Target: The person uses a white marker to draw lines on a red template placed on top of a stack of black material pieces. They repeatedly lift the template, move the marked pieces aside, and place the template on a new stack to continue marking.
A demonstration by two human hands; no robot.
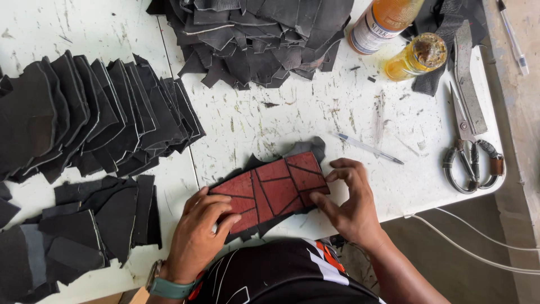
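A red-brown flat template [273, 188] scored with dark lines lies on a piece of black leather [306, 149] near the table's front edge. My left hand [199, 233] presses down on the template's lower left corner, fingers curled over its edge. My right hand [349, 197] pinches the template's right edge between thumb and fingers. The black leather sticks out from under the template at the top right and along the bottom.
Fanned black leather pieces [95, 112] lie at the left, more at the lower left [84, 225], a heap [259, 34] at the top. A pen [368, 148], scissors [467, 141], a metal strip [469, 79], and two amber bottles [413, 56] lie right on the white table [315, 107].
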